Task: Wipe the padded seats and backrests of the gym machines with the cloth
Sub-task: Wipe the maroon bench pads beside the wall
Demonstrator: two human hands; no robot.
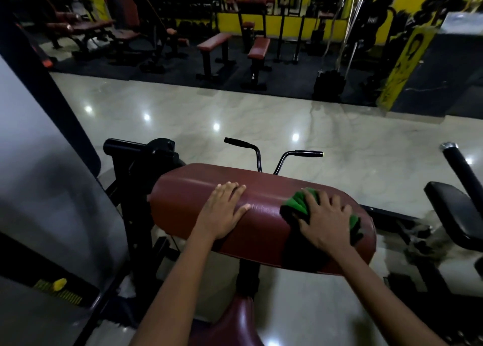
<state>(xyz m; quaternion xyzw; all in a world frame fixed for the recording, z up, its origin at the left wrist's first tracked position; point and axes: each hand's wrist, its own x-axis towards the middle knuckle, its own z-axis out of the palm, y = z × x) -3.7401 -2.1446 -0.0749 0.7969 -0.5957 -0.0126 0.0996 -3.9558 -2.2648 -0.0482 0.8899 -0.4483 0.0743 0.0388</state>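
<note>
Gym floor (pixel 261 115) gleams beyond the maroon pad (pixel 261 215), where your left hand (pixel 222 215) rests flat and your right hand (pixel 326 222), fingers spread, presses the green cloth (pixel 296 204).

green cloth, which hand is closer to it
Right. The right hand presses flat on the green cloth on the maroon pad. The left hand rests bare on the same pad, off to the cloth's left, not touching it.
</note>
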